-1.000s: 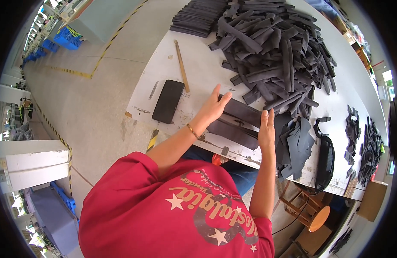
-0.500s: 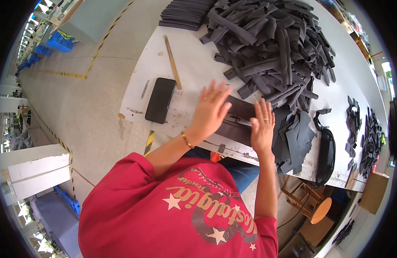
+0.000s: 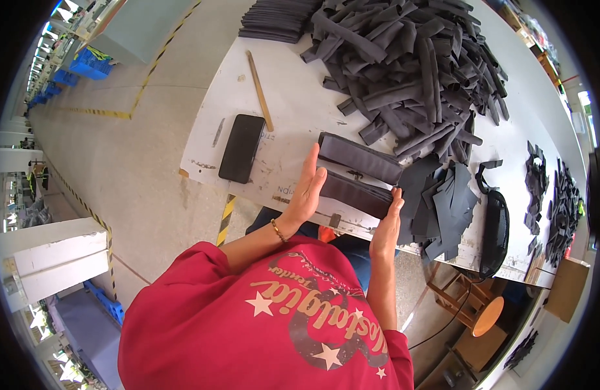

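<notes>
Two stacks of dark grey fabric strips lie side by side on the white table's near part: a far stack (image 3: 360, 158) and a near stack (image 3: 356, 194), with a narrow gap between. My left hand (image 3: 305, 194) stands on edge against the left end of the near stack, its fingers stretched toward the far stack's left end. At the near stack's right end, my right hand (image 3: 386, 227) rests with its fingers straight and close together. The strips sit between both palms, and neither hand is wrapped round them. The right fingertips reach the stack's corner.
A black phone (image 3: 241, 148) and a wooden stick (image 3: 260, 91) lie to the left. Beyond the stacks is a big heap of dark strips (image 3: 410, 71), beside a neat pile (image 3: 277, 21). Flat dark pieces (image 3: 443, 208) and a black mesh object (image 3: 493, 234) lie right. A stool (image 3: 485, 316) stands below.
Both hands have come down toward me from above the strips to the ends of the near stack. The two stacks, partly covered before, now show.
</notes>
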Available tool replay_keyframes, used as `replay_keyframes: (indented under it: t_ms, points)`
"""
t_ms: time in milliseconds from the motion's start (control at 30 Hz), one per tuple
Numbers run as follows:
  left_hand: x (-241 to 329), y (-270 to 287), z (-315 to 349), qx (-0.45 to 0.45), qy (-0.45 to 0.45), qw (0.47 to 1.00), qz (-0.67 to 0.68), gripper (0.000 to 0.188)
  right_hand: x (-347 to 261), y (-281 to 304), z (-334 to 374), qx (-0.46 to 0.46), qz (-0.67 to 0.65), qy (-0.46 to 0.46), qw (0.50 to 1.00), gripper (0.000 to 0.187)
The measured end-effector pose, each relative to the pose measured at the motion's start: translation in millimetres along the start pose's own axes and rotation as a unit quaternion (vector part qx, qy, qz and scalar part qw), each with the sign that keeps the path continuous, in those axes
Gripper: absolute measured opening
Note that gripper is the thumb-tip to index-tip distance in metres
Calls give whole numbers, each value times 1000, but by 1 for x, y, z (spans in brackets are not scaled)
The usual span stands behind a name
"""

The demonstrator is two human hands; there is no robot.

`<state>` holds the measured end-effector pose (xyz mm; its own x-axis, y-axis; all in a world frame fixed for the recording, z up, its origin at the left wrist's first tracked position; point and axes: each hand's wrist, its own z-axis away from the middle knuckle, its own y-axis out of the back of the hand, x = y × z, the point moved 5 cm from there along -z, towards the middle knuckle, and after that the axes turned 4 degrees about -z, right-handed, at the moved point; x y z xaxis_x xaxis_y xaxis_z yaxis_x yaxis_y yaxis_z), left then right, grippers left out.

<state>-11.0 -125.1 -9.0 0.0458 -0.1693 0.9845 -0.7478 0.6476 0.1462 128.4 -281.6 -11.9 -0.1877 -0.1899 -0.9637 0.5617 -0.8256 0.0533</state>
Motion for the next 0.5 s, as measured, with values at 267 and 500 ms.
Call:
replay_keyframes:
  t_ms: [267,500]
  points:
    - [36,22,3,-31,-207,940,-269,70,-53,6,17,-94,288,205,931,73]
    - [30,-2,-7,-142,-239,867,-414,72,-59,-1,3,-136,486,349,789,70]
